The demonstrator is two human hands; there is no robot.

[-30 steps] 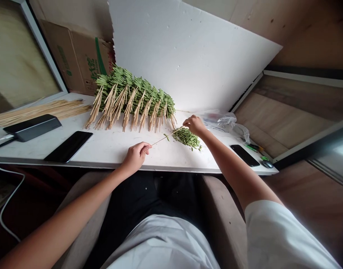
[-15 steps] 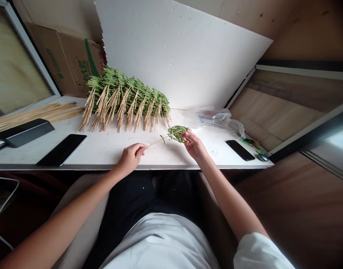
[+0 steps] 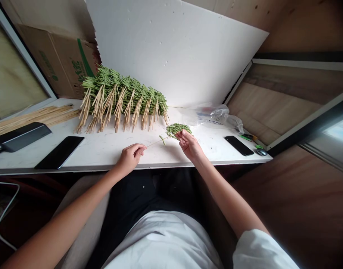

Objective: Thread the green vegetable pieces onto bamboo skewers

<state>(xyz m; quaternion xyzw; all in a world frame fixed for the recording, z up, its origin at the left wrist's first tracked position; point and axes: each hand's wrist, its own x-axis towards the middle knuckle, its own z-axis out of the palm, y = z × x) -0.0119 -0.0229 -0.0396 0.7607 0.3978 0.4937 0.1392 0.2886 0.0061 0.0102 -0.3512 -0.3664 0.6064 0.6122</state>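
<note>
Between the thumb and fingers of my left hand (image 3: 131, 157) is the end of a thin wooden skewer (image 3: 153, 143), slanting up to the right. One short green bean piece (image 3: 162, 140) is threaded across it. My right hand (image 3: 190, 145) is closed in a pinch at the skewer's far end; what its fingertips hold is too small to make out. Just behind those fingertips lies a small heap of cut green bean pieces (image 3: 179, 129) on the white table (image 3: 104, 153).
A large stack of filled green bean skewers (image 3: 126, 93) stands at the back, bare ends forward. Loose skewers (image 3: 48, 115) lie left, near a black device (image 3: 22, 136) and phone (image 3: 60, 152). Rightward are a plastic bag (image 3: 224, 116), another phone (image 3: 239, 145) and a cardboard box (image 3: 59, 59) far left.
My right hand has shifted slightly left and down, its fingertips moving from the heap's right side to its front, by the skewer's tip. My left hand stays nearly still. The view has tilted slightly.
</note>
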